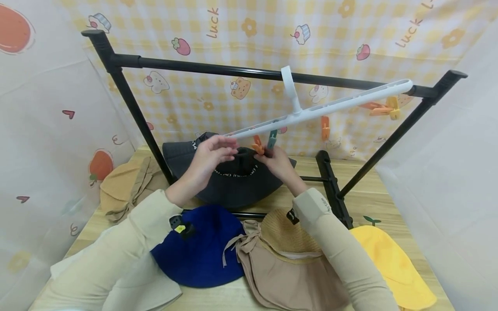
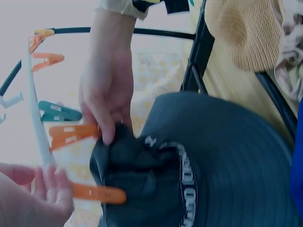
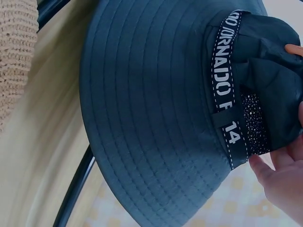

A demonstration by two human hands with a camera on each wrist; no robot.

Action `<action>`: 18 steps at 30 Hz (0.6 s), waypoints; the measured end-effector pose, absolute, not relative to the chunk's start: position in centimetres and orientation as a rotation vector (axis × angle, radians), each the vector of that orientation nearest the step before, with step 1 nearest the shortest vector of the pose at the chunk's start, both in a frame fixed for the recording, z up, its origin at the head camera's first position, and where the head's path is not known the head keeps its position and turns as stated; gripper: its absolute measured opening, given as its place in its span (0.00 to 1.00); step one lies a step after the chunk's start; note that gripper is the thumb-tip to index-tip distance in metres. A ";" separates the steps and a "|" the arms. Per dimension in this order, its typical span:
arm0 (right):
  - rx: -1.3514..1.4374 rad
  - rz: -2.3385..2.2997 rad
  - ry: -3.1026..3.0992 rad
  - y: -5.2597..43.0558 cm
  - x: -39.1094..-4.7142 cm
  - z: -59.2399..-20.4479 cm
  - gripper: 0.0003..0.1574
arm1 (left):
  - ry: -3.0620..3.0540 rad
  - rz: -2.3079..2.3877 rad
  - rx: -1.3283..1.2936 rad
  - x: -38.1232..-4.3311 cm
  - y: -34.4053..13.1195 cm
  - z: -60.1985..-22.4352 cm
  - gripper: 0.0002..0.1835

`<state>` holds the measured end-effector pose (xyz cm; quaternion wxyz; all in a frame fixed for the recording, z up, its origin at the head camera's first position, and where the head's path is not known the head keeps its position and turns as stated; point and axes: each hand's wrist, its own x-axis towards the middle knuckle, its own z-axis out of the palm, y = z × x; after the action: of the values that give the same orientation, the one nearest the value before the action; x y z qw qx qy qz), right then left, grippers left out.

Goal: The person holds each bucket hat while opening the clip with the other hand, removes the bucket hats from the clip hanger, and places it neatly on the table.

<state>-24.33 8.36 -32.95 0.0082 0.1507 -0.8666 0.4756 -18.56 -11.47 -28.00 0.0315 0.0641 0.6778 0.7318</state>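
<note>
A dark bucket hat (image 1: 237,185) with a white-lettered band hangs below the left arm of a white hanger (image 1: 319,113). My right hand (image 1: 281,166) pinches the edge of its crown; in the left wrist view the thumb presses the fabric beside an orange clothespin (image 2: 73,135). My left hand (image 1: 212,157) is at the hanger's lower end, fingers loosely extended. Close to those fingertips, another orange clothespin (image 2: 99,194) lies over the crown; whether they touch it is unclear. A teal clothespin (image 1: 272,139) hangs beside the right hand.
The hanger hooks over a black rack's bar (image 1: 210,73) and tilts down leftward. More clothespins (image 1: 325,128) hang rightward. On the table lie a blue hat (image 1: 206,250), a straw-and-fabric hat (image 1: 292,276), a yellow hat (image 1: 393,263), a tan hat (image 1: 122,185) and a pale hat (image 1: 144,280).
</note>
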 end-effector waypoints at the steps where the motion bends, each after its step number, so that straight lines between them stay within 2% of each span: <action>1: 0.474 1.494 -2.708 8.5 -24.3 -33.0 0.13 | 2.151 2.282 0.187 -18.8 -11.7 -28.0 0.15; 5: 0.491 1.529 -2.699 8.9 -24.1 -33.1 0.14 | 2.454 2.217 0.221 -19.9 -12.8 -28.5 0.18; 8: 0.492 1.553 -2.695 9.1 -24.0 -33.1 0.15 | 2.591 2.004 0.362 -20.8 -13.7 -29.1 0.24; 12: 0.501 1.573 -2.706 9.5 -23.9 -33.2 0.14 | 2.623 1.728 0.557 -21.8 -14.5 -29.8 0.31; 18: 0.491 1.565 -2.734 9.7 -23.8 -33.2 0.15 | 2.604 1.582 0.662 -22.6 -14.4 -30.3 0.35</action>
<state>-23.83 9.68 -33.21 -0.0234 0.1539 -0.8573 0.4908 -22.57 -14.38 -30.29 0.0118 0.2122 0.8351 0.5074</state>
